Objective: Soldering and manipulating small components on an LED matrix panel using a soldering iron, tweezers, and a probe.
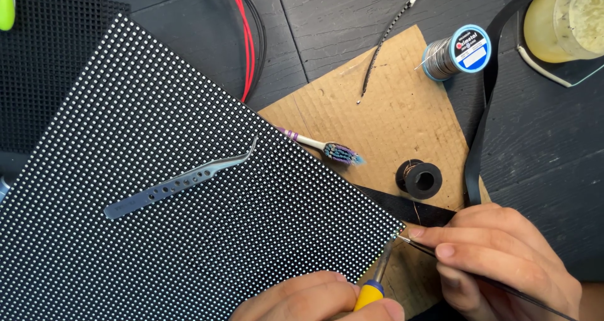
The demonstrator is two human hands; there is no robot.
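Down at the near corner of the dotted black panel [157, 189], the left hand [321, 299] grips a yellow-handled soldering iron [376, 282], its tip at the panel's corner; the right hand [497, 258] pinches a thin wire [418, 245] against the same spot; tweezers [179, 182] lie on the panel; a toothbrush [327, 149] and a black spool [419, 179] rest on cardboard [390, 120] beside it.

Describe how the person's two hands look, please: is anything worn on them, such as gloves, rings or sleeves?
Both hands are bare. The left hand and the right hand wear no gloves, and no rings show on the visible fingers. No sleeve or watch is in view; the right wrist is bare up to the picture's edge, while the left wrist is cut off. The fingernails are short and unpainted.
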